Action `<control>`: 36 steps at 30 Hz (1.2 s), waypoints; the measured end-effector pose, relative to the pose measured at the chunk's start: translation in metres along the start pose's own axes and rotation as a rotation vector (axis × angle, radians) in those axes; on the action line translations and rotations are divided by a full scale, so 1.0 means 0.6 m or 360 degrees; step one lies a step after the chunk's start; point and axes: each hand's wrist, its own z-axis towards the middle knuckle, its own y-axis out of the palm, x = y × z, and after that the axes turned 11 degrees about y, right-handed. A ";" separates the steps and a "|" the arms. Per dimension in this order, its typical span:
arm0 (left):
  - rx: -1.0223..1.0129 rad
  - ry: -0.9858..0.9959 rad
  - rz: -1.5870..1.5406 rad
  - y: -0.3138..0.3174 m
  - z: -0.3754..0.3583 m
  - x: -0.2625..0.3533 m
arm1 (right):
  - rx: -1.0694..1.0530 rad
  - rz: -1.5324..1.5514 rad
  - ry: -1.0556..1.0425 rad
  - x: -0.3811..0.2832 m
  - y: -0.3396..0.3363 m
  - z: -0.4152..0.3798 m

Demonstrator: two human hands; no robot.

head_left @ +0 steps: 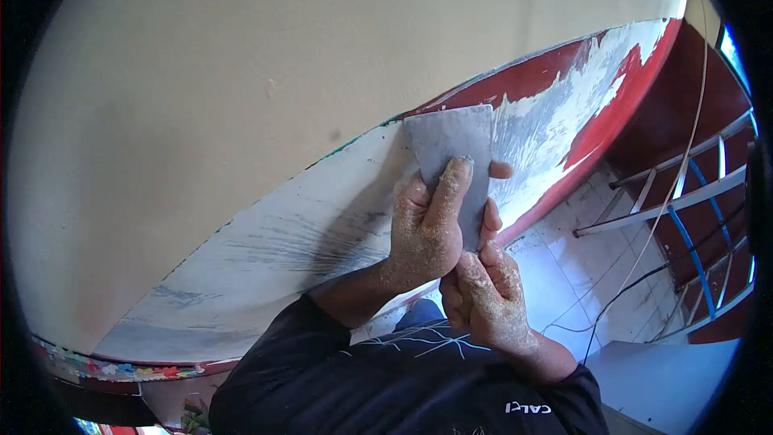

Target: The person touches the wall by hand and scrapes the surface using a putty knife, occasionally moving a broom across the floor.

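A flat grey scraper (471, 130), wide at its top end and narrower below, is held up against the wall's painted band. My left hand (431, 225) is closed on it, the thumb pressed along the face and fingertips showing past the right edge. Just below, my right hand (493, 294) is wrapped round the lower end, which its fingers hide. Pale dust coats both hands. The scraper's top edge lies close to the border of the band, where dark red paint (535, 76) shows beside patchy white and grey coating (547, 133).
Smooth cream wall (201, 113) fills the upper left. At the right, a metal ladder (668, 213) with blue straps leans by a dark red wall, and a thin cable (684, 165) hangs in front. Pale floor tiles (555, 274) lie below, with a light grey surface (668, 379) at lower right.
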 end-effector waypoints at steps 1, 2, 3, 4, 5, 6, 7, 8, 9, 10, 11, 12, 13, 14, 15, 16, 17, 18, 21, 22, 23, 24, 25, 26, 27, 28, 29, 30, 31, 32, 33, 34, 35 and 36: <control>0.0018 -0.0008 -0.0023 0.006 -0.004 0.004 | 0.0040 -0.0014 -0.0005 0.001 0.005 -0.002; 0.0032 -0.0008 -0.0050 0.009 -0.002 0.007 | 0.0080 -0.0028 -0.0010 0.001 0.009 -0.004; 0.0019 0.0022 -0.0025 0.006 0.004 0.008 | 0.0108 -0.0012 0.0001 -0.002 0.013 -0.001; 0.0014 0.0037 -0.0006 0.003 0.006 0.006 | 0.0066 -0.0046 -0.0013 -0.001 0.008 0.002; 0.0017 0.0029 0.0016 0.001 0.001 0.003 | 0.0025 -0.0079 -0.0027 0.000 0.004 0.005; 0.0028 0.0015 -0.0011 0.002 -0.003 0.000 | 0.0057 -0.0089 -0.0027 0.004 0.002 0.001; 0.0035 0.0015 -0.0031 0.004 -0.002 0.000 | 0.0077 -0.0102 -0.0037 0.006 0.002 0.000; 0.0035 0.0019 -0.0046 0.005 -0.001 0.001 | 0.0093 -0.0113 -0.0056 0.007 0.003 0.000; 0.0034 0.0047 -0.0021 0.004 0.000 0.001 | 0.0074 -0.0135 -0.0087 0.007 0.005 0.004; 0.0029 0.0087 -0.0006 0.003 0.002 -0.002 | 0.0055 -0.0171 -0.0128 0.005 0.005 0.011; 0.0032 0.0121 -0.0003 0.004 0.003 -0.006 | 0.0045 -0.0213 -0.0156 0.002 0.002 0.014; 0.0024 0.0086 -0.0025 0.005 0.002 -0.006 | 0.0046 -0.0242 -0.0163 0.004 -0.001 0.011; 0.0021 0.0039 -0.0039 0.003 0.000 -0.004 | 0.0065 -0.0243 -0.0106 0.003 0.000 0.008; 0.0009 0.0016 -0.0048 0.003 0.002 0.000 | 0.0067 -0.0243 -0.0113 0.005 -0.003 0.005; 0.0067 0.0039 0.0006 0.009 0.001 0.004 | 0.0061 -0.0243 -0.0127 0.005 -0.005 0.002; 0.0051 0.0049 -0.0009 0.007 -0.001 0.006 | 0.0054 -0.0244 -0.0109 0.003 -0.006 0.004; 0.0031 0.0069 -0.0030 0.005 0.000 0.005 | 0.0047 -0.0244 -0.0090 0.000 -0.006 0.006; 0.0012 0.0089 -0.0064 0.006 0.003 0.003 | 0.0041 -0.0245 -0.0072 -0.002 -0.007 0.008; 0.0053 0.0023 -0.0070 0.006 0.000 0.000 | 0.0092 -0.0089 -0.0113 0.004 0.003 0.008; 0.0076 0.0029 -0.0085 0.007 0.000 0.000 | 0.0067 -0.0116 -0.0112 0.003 0.002 0.002; 0.0072 0.0041 -0.0059 0.007 -0.003 0.002 | 0.0039 -0.0141 -0.0116 0.001 0.001 -0.005; 0.0061 0.0068 -0.0039 0.007 -0.003 0.004 | 0.0009 -0.0177 -0.0133 -0.001 0.000 -0.006; 0.0050 0.0100 -0.0030 0.008 0.000 0.003 | 0.0061 -0.0228 -0.0124 0.000 -0.001 -0.001; 0.0056 0.0089 -0.0036 0.007 0.002 0.002 | 0.0065 -0.0177 -0.0111 -0.003 -0.001 0.001; 0.0068 0.0061 -0.0036 0.005 0.002 0.002 | 0.0074 -0.0113 -0.0087 -0.005 0.000 0.004; 0.0083 0.0041 -0.0034 0.004 0.001 0.001 | 0.0075 -0.0054 -0.0064 -0.005 0.002 0.006; 0.0080 0.0055 -0.0081 0.006 -0.001 0.001 | 0.0073 0.0021 -0.0160 0.000 0.006 0.006; 0.0074 0.0066 -0.0123 0.008 -0.006 0.001 | 0.0082 -0.0079 -0.0133 0.001 0.006 0.005; 0.0060 0.0086 -0.0167 0.009 -0.005 0.003 | 0.0089 -0.0183 -0.0118 -0.002 0.003 0.006; 0.0068 0.0101 -0.0154 0.008 0.002 0.004 | 0.0098 -0.0303 -0.0109 -0.008 -0.003 0.008; 0.0084 0.0100 -0.0146 0.008 0.006 0.003 | 0.0098 -0.0312 -0.0076 -0.008 -0.005 0.006; 0.0103 0.0077 -0.0131 0.007 0.003 0.002 | 0.0097 -0.0320 -0.0043 -0.008 -0.006 0.005; 0.0123 0.0060 -0.0116 0.006 0.001 0.000 | 0.0072 -0.0225 -0.0001 -0.007 -0.006 0.004; 0.0088 0.0080 -0.0136 0.006 -0.001 0.000 | 0.0055 -0.0179 -0.0002 -0.006 -0.004 0.003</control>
